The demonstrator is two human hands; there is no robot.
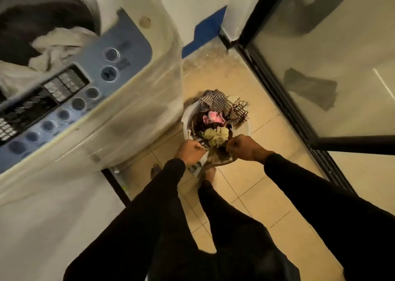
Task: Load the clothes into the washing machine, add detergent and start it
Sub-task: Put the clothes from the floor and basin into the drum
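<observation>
A white laundry basket point(187, 118) stands on the tiled floor beside the top-loading washing machine point(132, 118). It is full of clothes point(215, 120): checked, pink, pale yellow and dark pieces. My left hand point(189, 153) and my right hand point(241, 148) both grip a brownish garment point(220, 160) at the basket's near edge, fingers curled round the cloth. The machine's drum point(42, 24) is open at top left and holds white and dark laundry. Its blue control panel point(89, 84) faces me.
A glass door with a dark frame point(299, 114) runs along the right. Beige tiles point(267, 191) lie between it and the machine. My legs in dark trousers point(224, 227) and a bare foot point(210, 173) stand just below the basket. No detergent is in view.
</observation>
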